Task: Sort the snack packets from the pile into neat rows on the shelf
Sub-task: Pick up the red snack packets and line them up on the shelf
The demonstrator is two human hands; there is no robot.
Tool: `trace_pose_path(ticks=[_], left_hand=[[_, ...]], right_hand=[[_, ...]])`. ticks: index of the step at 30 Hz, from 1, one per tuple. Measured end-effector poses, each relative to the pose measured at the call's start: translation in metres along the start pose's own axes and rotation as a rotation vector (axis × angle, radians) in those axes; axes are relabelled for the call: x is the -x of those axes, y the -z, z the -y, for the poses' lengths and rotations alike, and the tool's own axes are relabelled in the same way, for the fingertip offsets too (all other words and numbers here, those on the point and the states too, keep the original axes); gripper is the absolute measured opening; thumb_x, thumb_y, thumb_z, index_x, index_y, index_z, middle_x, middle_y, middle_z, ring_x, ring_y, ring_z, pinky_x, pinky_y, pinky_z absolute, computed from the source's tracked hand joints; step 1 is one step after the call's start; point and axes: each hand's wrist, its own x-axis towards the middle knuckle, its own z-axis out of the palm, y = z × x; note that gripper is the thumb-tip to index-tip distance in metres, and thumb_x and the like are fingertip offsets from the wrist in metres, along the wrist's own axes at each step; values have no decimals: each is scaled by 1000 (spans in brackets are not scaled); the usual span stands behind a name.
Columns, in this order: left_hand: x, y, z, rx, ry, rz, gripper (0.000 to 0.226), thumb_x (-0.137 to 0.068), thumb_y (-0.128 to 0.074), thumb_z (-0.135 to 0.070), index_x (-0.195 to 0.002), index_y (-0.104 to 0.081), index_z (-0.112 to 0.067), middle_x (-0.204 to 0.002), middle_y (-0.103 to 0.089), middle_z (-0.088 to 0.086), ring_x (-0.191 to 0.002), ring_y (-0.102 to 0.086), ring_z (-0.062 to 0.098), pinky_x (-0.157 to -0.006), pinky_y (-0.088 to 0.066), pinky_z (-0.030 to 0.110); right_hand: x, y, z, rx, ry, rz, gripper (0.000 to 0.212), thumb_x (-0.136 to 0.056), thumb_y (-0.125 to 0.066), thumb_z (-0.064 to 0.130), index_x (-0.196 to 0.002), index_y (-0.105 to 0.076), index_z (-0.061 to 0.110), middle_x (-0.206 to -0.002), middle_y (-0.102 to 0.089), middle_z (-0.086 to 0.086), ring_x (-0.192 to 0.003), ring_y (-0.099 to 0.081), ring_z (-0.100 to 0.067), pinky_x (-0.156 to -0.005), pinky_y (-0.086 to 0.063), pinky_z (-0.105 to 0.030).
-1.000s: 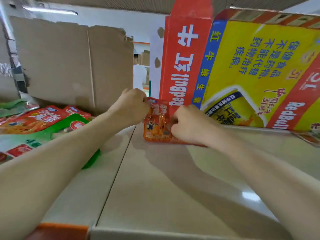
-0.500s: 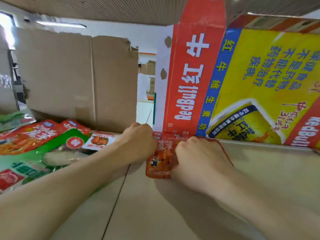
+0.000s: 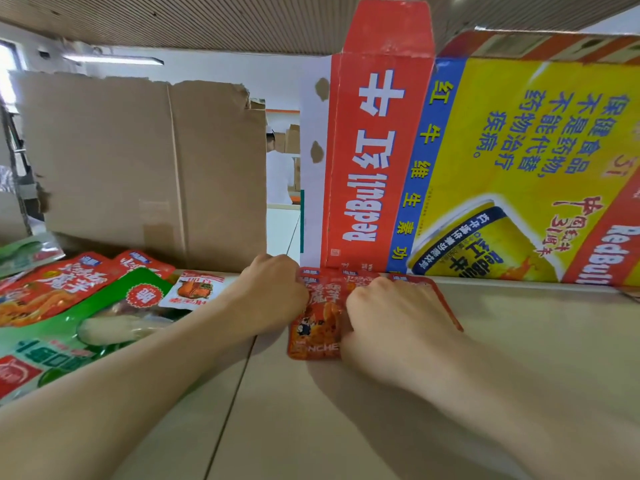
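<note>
Several small red snack packets point(image 3: 317, 327) lie flat and overlapping on the beige shelf point(image 3: 346, 427), against the foot of a Red Bull carton. My left hand point(image 3: 273, 292) has curled fingers on their left edge. My right hand point(image 3: 391, 317) lies over their right part with fingers curled on them; most of those packets are hidden under it. A pile of packets sits at the left: a long red one point(image 3: 59, 289), a big green one point(image 3: 86, 327) and a small white-and-red one point(image 3: 197, 289).
A red, blue and yellow Red Bull carton point(image 3: 485, 168) stands at the back right. A torn brown cardboard sheet point(image 3: 145, 168) stands at the back left. A person in white point(image 3: 278, 174) shows through the gap between them. The upper shelf's underside is close overhead.
The red packets went from held upright to lying flat on the shelf. Both hands have come down onto them, and the view has moved closer.
</note>
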Motion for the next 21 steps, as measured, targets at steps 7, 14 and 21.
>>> trace_pose_path(ticks=[7,14,21], left_hand=[[-7,-6,7,-40,0,-48,21,-103,-40,-24,-88,-53,-16,-93,-59,0,-81,-54,15,-63,-43,21],[-14,-8,15,6,52,-133,38,-103,-36,-34,-81,-57,-12,-84,-61,3,-75,-56,14,-58,-43,23],[-13,-7,16,72,88,-96,40,-97,-46,-38,-76,-65,-9,-82,-67,3,-74,-64,17,-62,-53,31]], right_hand=[[0,0,-4,-21,-5,23,27,-87,-47,31,-67,-34,20,-69,-34,4,-73,-41,-25,-66,-29,-33],[2,2,-4,-77,-2,47,27,-88,-48,31,-67,-34,21,-71,-34,5,-68,-38,-22,-66,-29,-35],[-2,-2,-7,-97,-51,-90,28,-86,-50,36,-67,-41,18,-68,-39,5,-64,-42,-23,-55,-27,-32]])
